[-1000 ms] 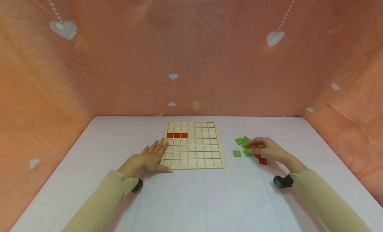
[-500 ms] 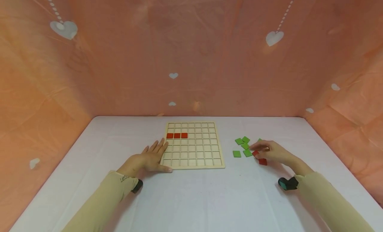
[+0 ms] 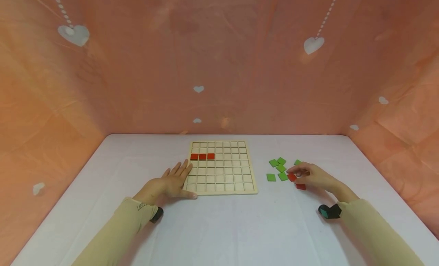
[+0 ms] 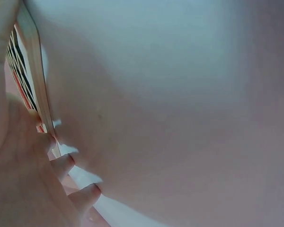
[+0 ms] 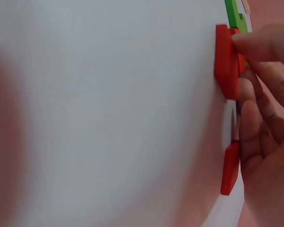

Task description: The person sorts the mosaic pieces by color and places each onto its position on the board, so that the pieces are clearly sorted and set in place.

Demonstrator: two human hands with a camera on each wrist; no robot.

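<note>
Currently, gridded board (image 3: 224, 178) holds three red tiles (image 3: 202, 156); left fingers (image 3: 186, 170) spread, right fingers (image 3: 300, 168) curved, grip unclear.

Bench (image 3: 233, 228), white-covered, across the lower frame. Wooden grid board (image 3: 220, 170), centre; three red tiles (image 3: 202, 156) in a row at its upper left. Left hand (image 3: 171, 186), left of centre, fingers spread, over the board's left edge. Right hand (image 3: 312, 177), right of centre, fingers bent, at a loose red tile (image 3: 291, 177), grip unclear; second loose tile (image 3: 301, 187), red, just below. Green tiles (image 3: 281, 169), six: five left of this hand, one above.
</note>
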